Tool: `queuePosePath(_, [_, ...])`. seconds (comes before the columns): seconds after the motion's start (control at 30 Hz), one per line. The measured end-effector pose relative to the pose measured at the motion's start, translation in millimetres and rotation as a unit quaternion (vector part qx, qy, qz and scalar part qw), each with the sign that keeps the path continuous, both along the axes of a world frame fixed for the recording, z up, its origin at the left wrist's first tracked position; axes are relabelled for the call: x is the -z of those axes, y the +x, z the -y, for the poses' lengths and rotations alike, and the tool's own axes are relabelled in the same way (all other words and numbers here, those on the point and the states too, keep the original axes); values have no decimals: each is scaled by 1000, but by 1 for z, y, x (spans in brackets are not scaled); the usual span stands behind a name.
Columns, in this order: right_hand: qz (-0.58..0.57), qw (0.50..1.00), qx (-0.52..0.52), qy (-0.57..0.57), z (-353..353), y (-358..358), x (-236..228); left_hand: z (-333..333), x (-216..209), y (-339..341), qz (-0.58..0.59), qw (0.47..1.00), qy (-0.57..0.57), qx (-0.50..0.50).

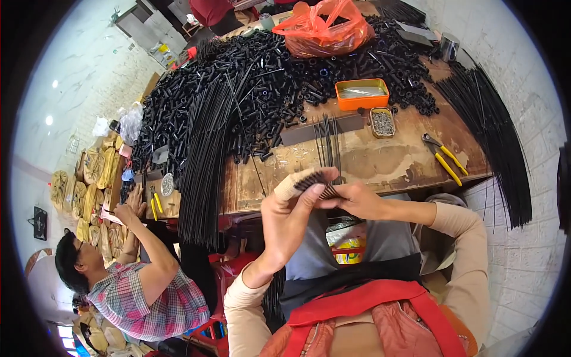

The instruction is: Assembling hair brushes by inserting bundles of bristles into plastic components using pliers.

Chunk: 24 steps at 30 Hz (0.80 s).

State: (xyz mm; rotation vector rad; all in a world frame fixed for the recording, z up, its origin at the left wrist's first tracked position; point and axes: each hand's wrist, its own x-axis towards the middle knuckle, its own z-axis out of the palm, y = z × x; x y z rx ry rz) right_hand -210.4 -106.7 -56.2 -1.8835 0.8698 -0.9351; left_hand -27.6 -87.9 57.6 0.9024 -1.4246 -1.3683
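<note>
My left hand point(284, 221) is closed round a tight row of thin dark rods point(310, 179), whose edges look like ridges between thumb and fingers. A beige wrap covers one of its fingers. From the other side my right hand point(360, 202) pinches the same bunch; its fingertips are partly hidden. Just beyond my hands, several thin dark rods point(326, 140) point away across a long grey block point(297, 134). Whether these join the held bunch, I cannot tell. Both hands are above the front edge of the wooden table point(392, 163).
Black tubular parts point(256, 71) are heaped behind, under a red plastic bag point(324, 30). Long black rods lie in a left bundle point(205, 154) and right bundle point(491, 125). An orange box point(361, 106), a tin of small metal pieces point(382, 123) and yellow-handled pliers point(446, 159) lie right. A co-worker point(146, 291) sits left.
</note>
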Motion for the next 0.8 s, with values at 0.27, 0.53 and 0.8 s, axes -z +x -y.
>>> queuePosePath(0.27, [28, 996, 36, -80, -7, -9, -2, -5, 19, -6, -106, 994, 10, 14])
queuePosePath(0.53, [-152, 957, 143, -200, 86, -40, -8, -5, 23, -8, -108, 992, -32, 54])
queuePosePath(0.8, [-304, 928, 194, -96, 108, -17, -13, -10, 11, -7, -73, 994, 24, 76])
